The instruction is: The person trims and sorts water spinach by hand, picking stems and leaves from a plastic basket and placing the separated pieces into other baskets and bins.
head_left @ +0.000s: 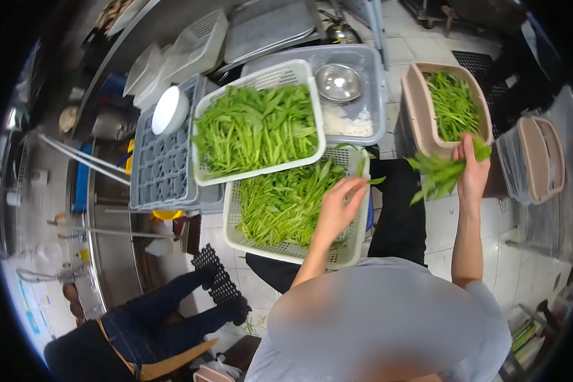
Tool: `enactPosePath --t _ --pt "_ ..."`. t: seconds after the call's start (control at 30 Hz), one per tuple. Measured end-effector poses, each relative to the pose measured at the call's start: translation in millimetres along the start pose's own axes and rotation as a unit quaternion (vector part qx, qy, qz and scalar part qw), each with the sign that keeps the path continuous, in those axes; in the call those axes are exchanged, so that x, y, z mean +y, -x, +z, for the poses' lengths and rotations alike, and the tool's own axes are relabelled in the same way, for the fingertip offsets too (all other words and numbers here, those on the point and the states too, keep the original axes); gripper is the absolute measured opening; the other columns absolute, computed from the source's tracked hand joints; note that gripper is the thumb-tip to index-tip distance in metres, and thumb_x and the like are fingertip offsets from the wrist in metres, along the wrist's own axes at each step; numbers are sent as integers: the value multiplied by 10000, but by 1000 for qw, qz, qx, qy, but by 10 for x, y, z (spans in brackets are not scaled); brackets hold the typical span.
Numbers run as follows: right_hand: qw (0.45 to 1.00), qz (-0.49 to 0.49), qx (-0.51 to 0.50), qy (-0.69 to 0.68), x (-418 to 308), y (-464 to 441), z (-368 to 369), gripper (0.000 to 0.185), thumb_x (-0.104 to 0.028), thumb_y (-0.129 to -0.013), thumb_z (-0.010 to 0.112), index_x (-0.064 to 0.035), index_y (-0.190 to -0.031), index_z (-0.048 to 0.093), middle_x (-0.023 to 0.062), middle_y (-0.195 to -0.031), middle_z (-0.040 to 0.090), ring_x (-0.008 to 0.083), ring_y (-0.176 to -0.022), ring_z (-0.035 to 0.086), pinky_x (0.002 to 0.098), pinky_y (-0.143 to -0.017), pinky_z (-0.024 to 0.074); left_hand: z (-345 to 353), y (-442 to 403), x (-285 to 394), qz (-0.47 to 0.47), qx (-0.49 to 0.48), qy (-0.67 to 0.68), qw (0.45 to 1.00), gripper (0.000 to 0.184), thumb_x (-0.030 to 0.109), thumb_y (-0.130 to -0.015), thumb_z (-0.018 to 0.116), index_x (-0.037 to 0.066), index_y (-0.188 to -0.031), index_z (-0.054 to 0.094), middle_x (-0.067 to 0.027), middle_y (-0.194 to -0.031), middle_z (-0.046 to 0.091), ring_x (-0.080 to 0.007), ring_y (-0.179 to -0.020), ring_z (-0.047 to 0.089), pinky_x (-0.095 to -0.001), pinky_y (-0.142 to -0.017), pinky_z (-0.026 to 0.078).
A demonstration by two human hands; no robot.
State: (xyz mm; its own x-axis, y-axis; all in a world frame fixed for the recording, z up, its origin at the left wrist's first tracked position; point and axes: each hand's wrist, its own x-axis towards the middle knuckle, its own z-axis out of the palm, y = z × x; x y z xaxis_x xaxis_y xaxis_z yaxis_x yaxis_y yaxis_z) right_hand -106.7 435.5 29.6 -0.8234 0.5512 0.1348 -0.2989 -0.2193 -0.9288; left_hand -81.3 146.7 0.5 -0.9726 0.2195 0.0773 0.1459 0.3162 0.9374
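My left hand (343, 205) is above the right side of the lower white basket (234, 233), its fingers pinched on a green sprig (361, 167). Leafy greens (280, 204) fill that basket. My right hand (471, 170) is closed round a bunch of leafy greens (440, 174), held just in front of the beige bin (414, 121). Inside the bin lie green stems (452, 105). An upper white basket (320, 121), heaped with long-stemmed greens (258, 127), rests partly over the lower one.
Behind the baskets, a grey tub (374, 83) holds a metal bowl (339, 83). A white bowl (170, 111) sits on a grey rack (162, 172) at left. Another person (153, 325) stands lower left. A second beige bin (541, 159) is at right.
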Motion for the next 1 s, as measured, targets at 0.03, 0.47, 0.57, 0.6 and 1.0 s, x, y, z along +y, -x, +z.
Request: enactPosePath --t 0.03,0.47,0.57,0.6,1.0 --pt "997 -53 -33 35 -101 -95 320 178 -154 -969 614 13 -1030 620 3 -793 580 98 -671 513 249 -633 429 -135 199 -95 -51 23 13 998 198 86 -921 644 3 -1098 676 -102 -1079 684 -160 -911 670 -276 -798 526" --pt "520 -490 -620 323 871 53 3033 526 -449 -829 720 -86 -1195 621 155 -1225 588 291 -1171 548 519 -1096 347 -788 1819 -564 -181 286 85 937 183 58 -929 638 -18 -1093 671 -79 -1045 687 -120 -908 663 -248 -805 520" --pt "553 -514 -582 303 669 74 2801 665 -535 -773 735 -126 -1279 598 157 -1271 570 284 -1271 489 529 -1100 341 -922 1909 -593 -189 295 108 931 180 60 -935 634 -10 -1096 673 -50 -1036 684 -85 -896 635 -224 -774 502" --pt "596 -459 -607 255 524 -1 2833 638 -491 -802 731 -141 -1313 580 136 -1330 554 284 -1280 493 505 -1116 345 -984 1892 -610 -181 294 111 932 184 62 -933 637 -7 -1100 673 -47 -1019 684 -92 -907 634 -223 -785 496" --pt "844 -285 -455 -9 -1551 152 1539 319 -237 -866 706 -16 -1093 671 81 -1097 661 229 -1085 616 365 -932 498 -1100 1424 -608 -128 301 81 942 247 101 -972 598 -28 -1181 616 -99 -1109 667 -161 -931 651 -277 -820 506"
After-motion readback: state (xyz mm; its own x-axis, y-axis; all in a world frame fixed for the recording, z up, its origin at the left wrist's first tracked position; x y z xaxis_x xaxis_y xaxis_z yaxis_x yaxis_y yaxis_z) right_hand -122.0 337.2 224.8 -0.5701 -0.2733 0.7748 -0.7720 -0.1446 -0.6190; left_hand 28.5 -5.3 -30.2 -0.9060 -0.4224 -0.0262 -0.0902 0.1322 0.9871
